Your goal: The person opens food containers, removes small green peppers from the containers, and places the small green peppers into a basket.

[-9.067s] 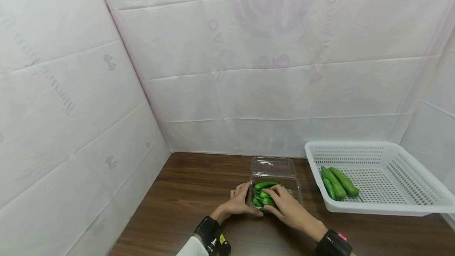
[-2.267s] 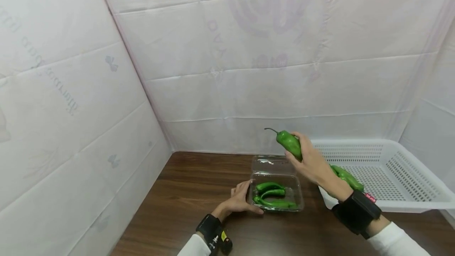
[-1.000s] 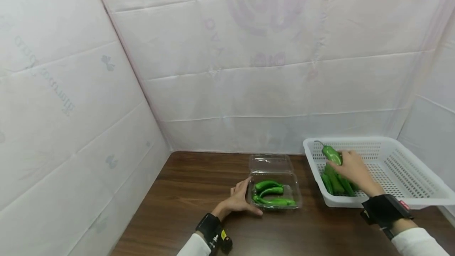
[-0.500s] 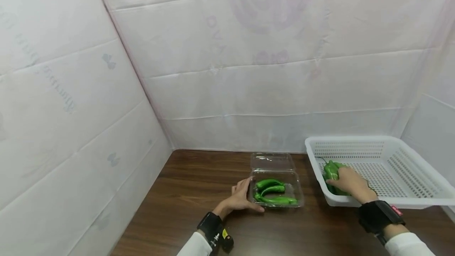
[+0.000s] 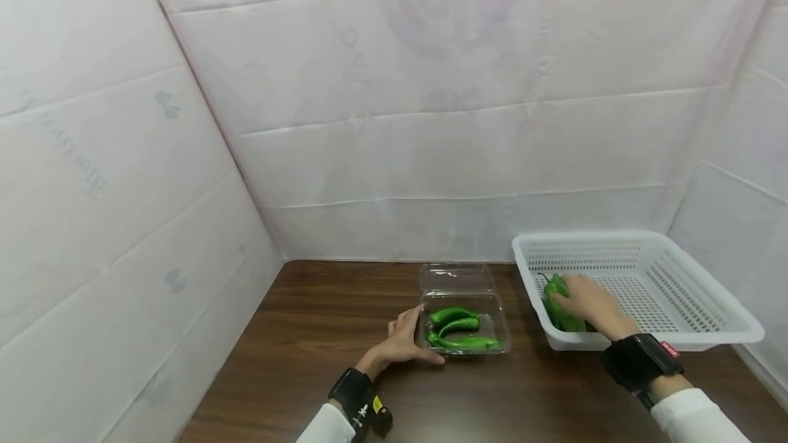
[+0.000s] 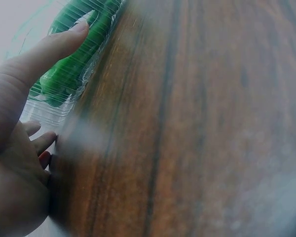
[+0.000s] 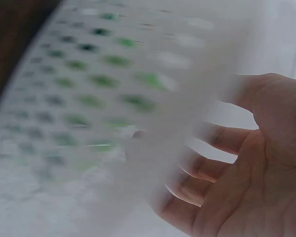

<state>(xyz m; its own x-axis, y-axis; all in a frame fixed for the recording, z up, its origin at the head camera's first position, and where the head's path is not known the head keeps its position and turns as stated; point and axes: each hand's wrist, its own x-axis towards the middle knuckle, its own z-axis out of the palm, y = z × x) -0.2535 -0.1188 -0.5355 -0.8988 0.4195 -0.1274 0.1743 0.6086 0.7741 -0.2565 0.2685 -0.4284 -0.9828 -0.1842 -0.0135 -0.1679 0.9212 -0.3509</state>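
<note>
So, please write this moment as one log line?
left hand: touches clamshell, three peppers inside | right hand: open in basket, over peppers | table: wood

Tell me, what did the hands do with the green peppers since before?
The right hand lifted a pepper out of the clear box, carried it rightward and lowered it into the white basket, fingers now loosened. The left hand stayed against the box.

You face a dark wood-grain table [image 5: 320, 333] along the bottom of the frame. White sheeting with faint pink print [image 5: 431, 122] covers the walls behind, left and right. Light is even, soft.
</note>
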